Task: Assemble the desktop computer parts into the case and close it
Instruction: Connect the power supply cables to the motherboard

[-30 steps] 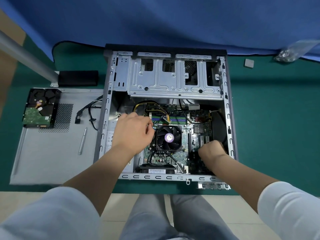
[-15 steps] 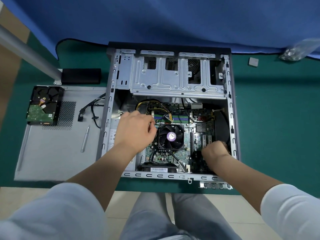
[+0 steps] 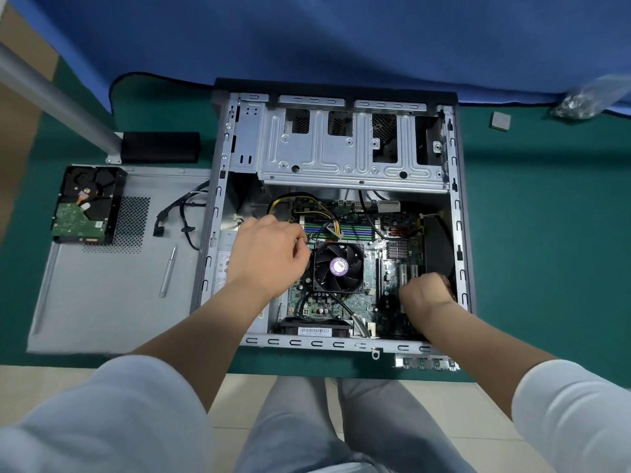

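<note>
The open computer case (image 3: 457, 213) lies flat on the green mat, with the motherboard (image 3: 327, 302) and its black CPU fan (image 3: 338, 266) inside. My left hand (image 3: 269, 254) is curled at the board's left edge beside the fan. My right hand (image 3: 425, 293) is curled knuckles-up at the board's lower right, by the expansion slots. The fingertips of both hands are hidden. The empty drive cage (image 3: 351, 155) fills the far half of the case. A hard drive (image 3: 85, 203) lies circuit side up on the grey side panel (image 3: 102, 302) to the left.
A silver screwdriver (image 3: 168, 271) lies on the side panel, and black cables (image 3: 181, 216) trail out of the case. A black block (image 3: 160, 146) sits behind the panel. A small square chip (image 3: 500, 121) and a bag of screws (image 3: 577, 104) lie at the back right.
Both hands stay at the same spots on the motherboard. Only the view has drifted slightly.
</note>
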{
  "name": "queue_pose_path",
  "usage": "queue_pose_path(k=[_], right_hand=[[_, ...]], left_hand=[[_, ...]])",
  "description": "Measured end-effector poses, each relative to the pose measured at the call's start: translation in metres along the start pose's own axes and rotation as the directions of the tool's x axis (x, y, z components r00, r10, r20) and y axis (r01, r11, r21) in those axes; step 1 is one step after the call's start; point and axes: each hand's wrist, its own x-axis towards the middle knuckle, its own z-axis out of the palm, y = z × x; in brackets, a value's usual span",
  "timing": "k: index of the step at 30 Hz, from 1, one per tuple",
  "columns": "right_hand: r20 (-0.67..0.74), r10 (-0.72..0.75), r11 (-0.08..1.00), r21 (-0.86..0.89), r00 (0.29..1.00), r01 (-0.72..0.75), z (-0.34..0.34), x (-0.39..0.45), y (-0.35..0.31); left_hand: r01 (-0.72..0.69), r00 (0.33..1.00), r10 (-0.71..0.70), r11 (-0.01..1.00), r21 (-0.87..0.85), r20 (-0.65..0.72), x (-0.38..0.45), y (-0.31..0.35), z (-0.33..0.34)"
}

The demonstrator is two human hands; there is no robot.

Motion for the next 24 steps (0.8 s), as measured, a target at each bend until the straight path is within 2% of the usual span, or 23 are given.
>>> queue_pose_path(k=[9, 24], right_hand=[[-0.012, 0.048, 0.999, 0.021, 0.999, -0.048, -0.0012, 0.0001, -0.0006], [-0.033, 0.048, 0.998, 0.037, 0.998, -0.047, 0.0023, 0.0062, -0.0017]], left_hand=[[0.003, 1.0, -0.003, 1.0, -0.007, 0.007, -0.0003, 0.0005, -0.0018], [0.013, 1.0, -0.013, 1.0, -0.015, 0.016, -0.0003, -0.0001, -0.0019]])
